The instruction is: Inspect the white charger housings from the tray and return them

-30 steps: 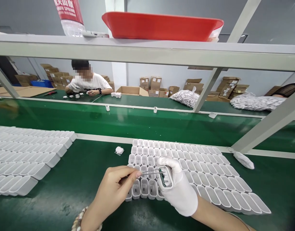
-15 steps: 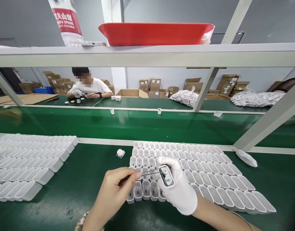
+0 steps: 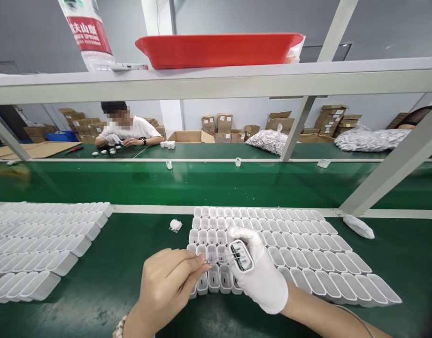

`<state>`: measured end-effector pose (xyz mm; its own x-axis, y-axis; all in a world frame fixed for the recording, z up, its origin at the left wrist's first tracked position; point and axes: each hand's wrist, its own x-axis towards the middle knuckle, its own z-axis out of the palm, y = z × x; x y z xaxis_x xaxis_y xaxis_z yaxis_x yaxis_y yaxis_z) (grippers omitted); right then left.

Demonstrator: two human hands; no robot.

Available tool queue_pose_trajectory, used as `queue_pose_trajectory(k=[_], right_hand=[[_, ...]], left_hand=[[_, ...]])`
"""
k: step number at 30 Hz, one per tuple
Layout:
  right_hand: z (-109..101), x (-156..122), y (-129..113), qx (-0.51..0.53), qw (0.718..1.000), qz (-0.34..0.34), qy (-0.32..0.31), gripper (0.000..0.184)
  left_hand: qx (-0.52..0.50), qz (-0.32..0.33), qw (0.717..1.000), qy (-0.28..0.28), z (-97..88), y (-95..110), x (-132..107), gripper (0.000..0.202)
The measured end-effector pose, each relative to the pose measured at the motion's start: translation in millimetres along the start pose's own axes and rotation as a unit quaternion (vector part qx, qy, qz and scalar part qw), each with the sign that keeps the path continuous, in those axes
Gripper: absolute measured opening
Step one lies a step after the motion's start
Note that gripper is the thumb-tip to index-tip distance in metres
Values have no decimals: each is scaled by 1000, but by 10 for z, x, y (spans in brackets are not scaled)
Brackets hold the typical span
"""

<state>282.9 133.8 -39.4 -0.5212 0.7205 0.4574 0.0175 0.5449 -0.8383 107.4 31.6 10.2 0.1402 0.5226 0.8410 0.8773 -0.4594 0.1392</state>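
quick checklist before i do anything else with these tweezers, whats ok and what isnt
1. Tweezers held in left hand: ok.
2. White case held in right hand: ok.
3. Open side of the case facing the camera, green board showing: ok.
4. Tweezers' tips at the case opening: ok.
5. Tips gripping something inside: cannot tell, too small.
6. Both hands gloved: not ok, the left is bare.

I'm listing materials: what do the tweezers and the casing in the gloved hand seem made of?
Tweezers: probably metal, perhaps steel, being very slim with a greyish shine. Casing: likely moulded plastic, being smooth, opaque white and thin-walled.
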Motion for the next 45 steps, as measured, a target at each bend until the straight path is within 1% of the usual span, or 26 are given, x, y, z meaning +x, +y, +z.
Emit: queue_pose_trajectory(k=[2, 6, 9, 11, 13, 15, 16, 17, 19, 21, 22, 23, 25, 27, 29, 31, 32, 33, 34, 36, 38, 39, 41, 43, 45], right_hand=[[4, 6, -3, 1, 1000, -1, -4, 55], [3, 39, -47, 10, 1000, -21, 12, 51], [-2, 69, -102, 14, 999, -30, 19, 47], [-10, 88, -132, 11, 999, -38, 21, 41], [-25, 104, -148, 20, 999, -50, 10, 36], [-45, 115, -142, 32, 997, -67, -19, 33], [-56, 118, -132, 31, 996, -76, -36, 33], [-66, 119, -117, 22, 995, -81, -50, 32], [-84, 118, -79, 1, 993, -91, -76, 33], [-97, 115, -45, -7, 991, -85, -105, 35], [-103, 116, -36, -6, 990, -72, -122, 35], [-108, 117, -33, -5, 988, -51, -143, 35], [-118, 122, -45, -6, 983, 7, -181, 33], [-129, 118, -66, 2, 974, 79, -211, 35], [-136, 94, -71, 22, 961, 163, -224, 44], [-136, 51, -54, 45, 948, 232, -214, 54], [-132, 29, -43, 56, 943, 255, -205, 56], [-127, 10, -35, 65, 943, 262, -196, 53], [-120, -2, -34, 72, 948, 246, -188, 48], [-106, -3, -61, 84, 965, 176, -177, 36], [-96, 16, -118, 82, 974, 109, -182, 28], [-92, 25, -149, 80, 975, 95, -186, 27], [-88, 33, -192, 87, 971, 110, -192, 32], [-85, 24, -197, 123, 967, 111, -193, 32], [-84, 11, -171, 157, 964, 70, -202, 27]], left_hand=[[-10, 0, 1000, -2, -2, -28, 5, 11], [-36, -8, 999, -1, -52, -66, 31, 12], [-39, -30, 999, 20, -115, -97, 36, 9], [-24, -83, 995, 40, -147, -164, 21, 7], [9, -175, 983, 53, -166, -291, -8, 14], [65, -287, 955, 32, -180, -466, -46, 25], [101, -341, 934, 8, -189, -560, -66, 27], [140, -393, 908, -26, -197, -650, -85, 28], [215, -477, 844, -117, -211, -799, -122, 26], [264, -526, 782, -205, -209, -889, -159, 25], [276, -539, 760, -236, -198, -913, -180, 24], [282, -548, 745, -256, -182, -928, -202, 22], [286, -557, 732, -266, -140, -937, -247, 17], [284, -561, 732, -263, -100, -933, -283, 12], [278, -557, 739, -255, -79, -919, -298, 10], [265, -546, 756, -245, -74, -893, -287, 12], [254, -539, 766, -239, -71, -876, -275, 14], [241, -531, 778, -235, -66, -856, -260, 15], [225, -522, 789, -231, -57, -835, -244, 15], [190, -503, 812, -227, -23, -789, -217, 16], [161, -487, 829, -224, 20, -743, -204, 16], [149, -480, 835, -222, 41, -721, -204, 17], [133, -467, 849, -211, 72, -685, -216, 19], [123, -452, 862, -193, 86, -662, -238, 20], [118, -442, 871, -178, 89, -653, -259, 21]])
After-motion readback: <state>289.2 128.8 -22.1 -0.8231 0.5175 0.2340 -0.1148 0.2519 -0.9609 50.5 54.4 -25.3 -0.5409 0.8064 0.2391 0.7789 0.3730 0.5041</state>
